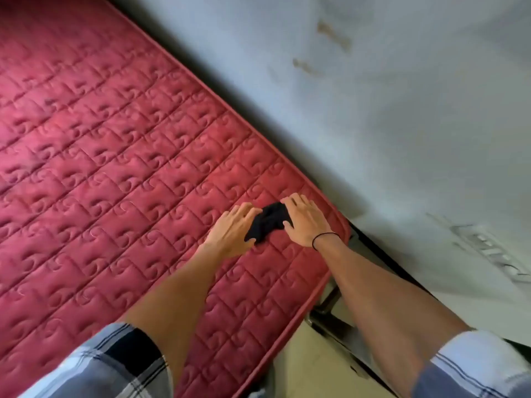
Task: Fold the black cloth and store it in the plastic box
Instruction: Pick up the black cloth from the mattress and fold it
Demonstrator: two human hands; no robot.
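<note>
Red mattress; black cloth between fingers.

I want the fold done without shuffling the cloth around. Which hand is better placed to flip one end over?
Probably the right hand: its fingers lie over the black cloth at its far end. The left hand rests on the near end, suited to pinning it on the red mattress.
</note>
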